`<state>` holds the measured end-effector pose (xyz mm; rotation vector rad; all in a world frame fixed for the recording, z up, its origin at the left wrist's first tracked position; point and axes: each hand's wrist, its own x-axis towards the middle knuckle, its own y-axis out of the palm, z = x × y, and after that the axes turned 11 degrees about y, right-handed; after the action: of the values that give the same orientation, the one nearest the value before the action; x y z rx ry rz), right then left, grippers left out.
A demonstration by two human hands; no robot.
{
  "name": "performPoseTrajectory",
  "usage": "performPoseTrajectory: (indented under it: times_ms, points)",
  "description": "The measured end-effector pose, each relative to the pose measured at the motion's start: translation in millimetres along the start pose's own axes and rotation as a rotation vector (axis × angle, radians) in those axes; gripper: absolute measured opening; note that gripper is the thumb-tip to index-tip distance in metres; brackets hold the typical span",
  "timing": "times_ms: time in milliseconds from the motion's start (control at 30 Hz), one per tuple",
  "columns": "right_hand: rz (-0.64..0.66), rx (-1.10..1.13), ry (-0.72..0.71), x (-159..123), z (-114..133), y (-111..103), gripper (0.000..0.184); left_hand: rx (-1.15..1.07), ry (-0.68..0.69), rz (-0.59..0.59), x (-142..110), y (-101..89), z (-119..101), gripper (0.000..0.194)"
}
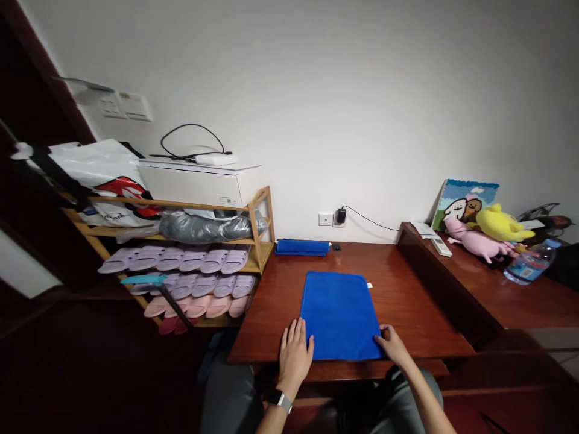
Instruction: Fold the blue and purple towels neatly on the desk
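A blue towel [341, 316] lies flat in a rough rectangle on the reddish-brown wooden table [407, 301], with a small white tag at its upper right edge. My left hand [296, 348] rests with fingers stretched out, along the towel's lower left edge. At the lower right edge, my right hand [392, 345] has its thumb and forefinger closed on the towel's border. Another blue towel [302, 247], folded into a narrow strip, sits by the wall at the table's back left.
A wooden rack [260, 241] holding rows of slippers [212, 262] and a white box [194, 182] stands to the left. On the raised desk to the right are plush toys [479, 241] and a plastic bottle [532, 264]. A black charger [342, 215] is plugged into the wall.
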<state>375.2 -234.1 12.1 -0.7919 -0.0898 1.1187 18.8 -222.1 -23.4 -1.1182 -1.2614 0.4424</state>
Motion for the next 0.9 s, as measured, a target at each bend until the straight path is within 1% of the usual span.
performPoseTrajectory:
  times_ms: [100,167,267,333,400,467,533,600,667,767,833,900]
  points:
    - [-0.006,-0.122,-0.035,-5,-12,0,0.036,0.001,0.011,-0.001,-6,-1.6,1,0.055]
    - [-0.078,-0.225,-0.095,-9,-15,-1,0.035,-0.007,0.012,0.001,-7,-4.7,2,0.054]
    - [-0.252,-0.397,-0.242,-15,-7,-1,0.038,-0.025,-0.005,0.01,8,-11.9,-2,0.054]
    - [-0.311,-0.453,-0.352,-18,8,7,0.047,-0.049,0.016,0.033,26,-15.3,-7,0.054]
    - [-0.294,-0.48,-0.428,-19,23,23,0.056,-0.076,0.07,0.078,44,-14.5,-13,0.055]
    - [-0.235,-0.534,-0.441,-20,32,41,0.063,-0.09,0.112,0.137,54,-8.7,-15,0.057]
    - [-0.174,-0.601,-0.41,-21,34,56,0.068,-0.089,0.119,0.179,55,0.0,-12,0.059]
    - [-0.136,-0.635,-0.387,-22,29,63,0.07,-0.08,0.11,0.192,49,8.2,-6,0.061]
    - [-0.115,-0.642,-0.388,-23,22,62,0.071,-0.07,0.109,0.198,41,13.4,0,0.064]
    - [-0.078,-0.646,-0.391,-25,16,52,0.07,-0.061,0.117,0.209,34,14.8,6,0.064]
    - [-0.057,-0.647,-0.37,-25,17,47,0.069,-0.058,0.129,0.204,35,13.7,6,0.063]
    - [-0.068,-0.634,-0.361,-21,25,47,0.069,-0.054,0.137,0.187,43,13.0,2,0.061]
